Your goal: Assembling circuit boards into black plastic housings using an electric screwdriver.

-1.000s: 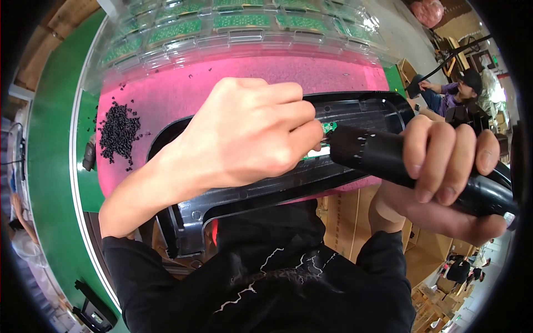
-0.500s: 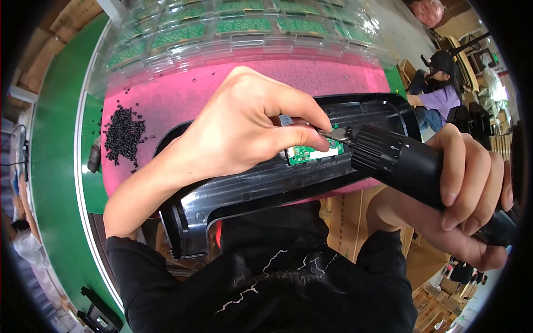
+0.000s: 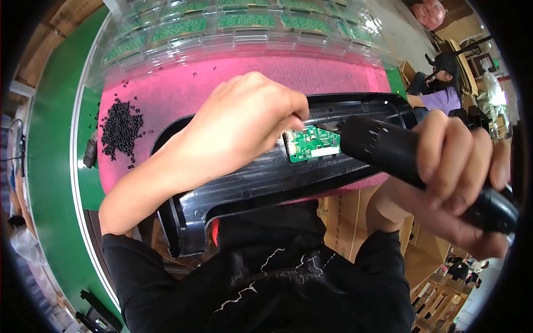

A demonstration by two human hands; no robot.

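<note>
My right hand (image 3: pixel 458 166) is wrapped round a black electric screwdriver (image 3: pixel 380 144). Its bit end points left, at the upper right part of a green circuit board (image 3: pixel 308 145), and the tip looks thin and blurred. The board lies inside a long black plastic housing (image 3: pixel 261 180), with white connectors on its left edge. Above the housing, just left of the bit, is my left hand (image 3: pixel 247 114), its fingers curled and pressed together. Whatever they hold, if anything, is hidden behind the knuckles.
A heap of small black screws (image 3: pixel 119 130) lies on the left of the pink mat (image 3: pixel 183 83), with a few strays around it. Clear plastic trays (image 3: pixel 250 36) of green boards stand at the back. A person in a purple top (image 3: pixel 441 101) sits at the far right.
My left hand has drawn back from the bit, up and to the left, uncovering more of the circuit board. The screwdriver has shifted slightly left and up in my right hand.
</note>
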